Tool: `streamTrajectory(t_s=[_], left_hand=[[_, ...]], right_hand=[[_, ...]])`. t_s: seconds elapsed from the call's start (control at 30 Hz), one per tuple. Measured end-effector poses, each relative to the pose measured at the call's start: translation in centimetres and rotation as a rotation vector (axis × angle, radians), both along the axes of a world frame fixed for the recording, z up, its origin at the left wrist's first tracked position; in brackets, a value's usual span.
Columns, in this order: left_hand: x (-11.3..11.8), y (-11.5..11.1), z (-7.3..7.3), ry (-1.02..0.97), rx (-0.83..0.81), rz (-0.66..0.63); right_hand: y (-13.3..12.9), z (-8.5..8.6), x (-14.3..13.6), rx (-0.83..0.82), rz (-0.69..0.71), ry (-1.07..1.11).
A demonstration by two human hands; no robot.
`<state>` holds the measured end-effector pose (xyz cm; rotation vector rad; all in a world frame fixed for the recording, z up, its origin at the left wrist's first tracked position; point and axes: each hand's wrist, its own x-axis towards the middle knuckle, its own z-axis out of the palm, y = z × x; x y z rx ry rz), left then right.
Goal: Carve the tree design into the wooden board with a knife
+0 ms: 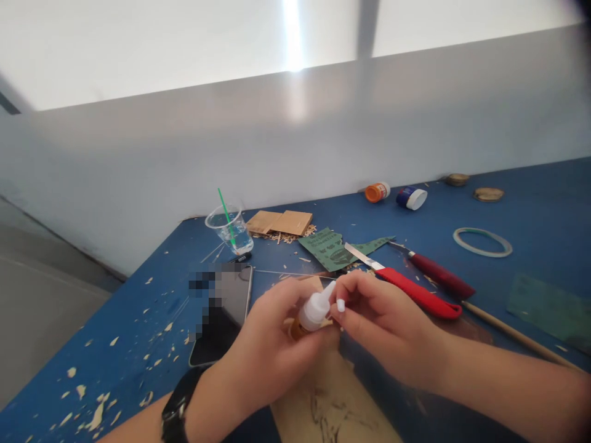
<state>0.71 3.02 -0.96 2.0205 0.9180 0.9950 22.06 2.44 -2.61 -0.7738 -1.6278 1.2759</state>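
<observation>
My left hand is wrapped round a small amber bottle with a white pointed nozzle that tilts up to the right. Close beside the nozzle, my right hand pinches a small white cap between thumb and fingers; the cap is off the tip. Below both hands lies a tan board with dark marks on it. A black watch is on my left wrist.
Left of my hands lies a phone, with a plastic cup behind it. A red-handled knife, a dark red tool, green sandpaper and a wooden stick are ahead and right. Wood chips litter the blue table.
</observation>
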Motion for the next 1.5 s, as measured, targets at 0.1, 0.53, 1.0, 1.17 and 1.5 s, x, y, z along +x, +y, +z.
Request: streamTrajectory(t_s=[0.1, 0.53, 1.0, 1.17, 1.5], left_hand=[[-0.7, 0.4, 0.1, -0.101, -0.127, -0.178], [-1.2, 0.9, 0.4, 0.170, 0.239, -0.169], [-0.7, 1.0, 0.1, 0.147, 0.257, -0.141], [-0.7, 1.0, 0.1, 0.136, 0.230, -0.116], [-0.3, 0.8, 0.4, 0.135, 0.210, -0.117]], right_hand=[[0.3, 0.1, 0.2, -0.064, -0.001, 0.033], [0.3, 0.6, 0.0, -0.306, 0.131, 0.246], [0.7, 0.4, -0.2, -0.337, 0.035, 0.162], [0.8, 1.4, 0.4, -0.396, 0.061, 0.110], [-0.5, 1.6, -0.7, -0.407, -0.133, 0.043]])
